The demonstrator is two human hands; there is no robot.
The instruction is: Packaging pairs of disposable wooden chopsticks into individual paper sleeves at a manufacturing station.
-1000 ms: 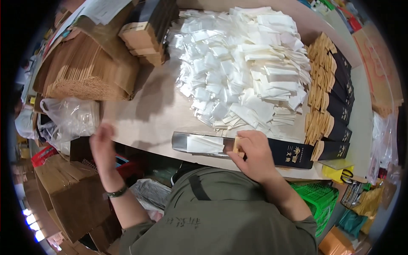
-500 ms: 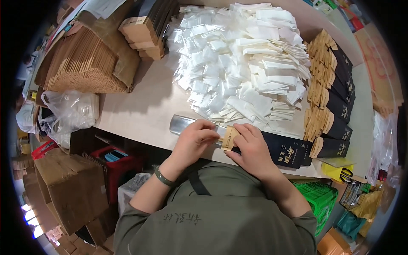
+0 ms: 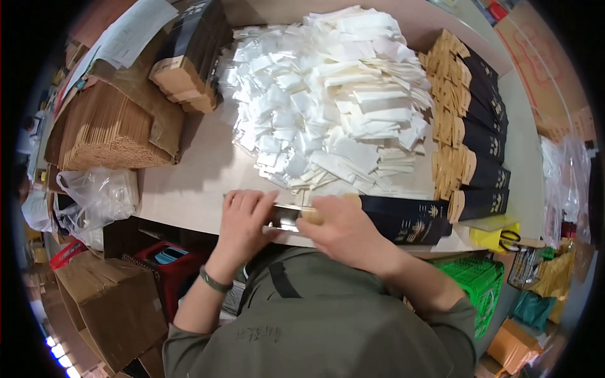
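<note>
- If my left grip slackens, the shiny silver metal strip (image 3: 287, 218) could skew and crumple the tan, kraft-looking end piece (image 3: 311, 215).
- Strip's between my hands, by the pale table's (image 3: 183, 198) front edge.
- Left hand (image 3: 244, 215) curled round its left end, right hand (image 3: 345, 228) pinching the tan bit, forearms angled inward.

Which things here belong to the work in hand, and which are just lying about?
Seemingly in the work: left hand, right hand, metal strip between them, black sleeves, white packets.

Seemingly just lying about: plastic bag, cardboard box, green crate.
</note>
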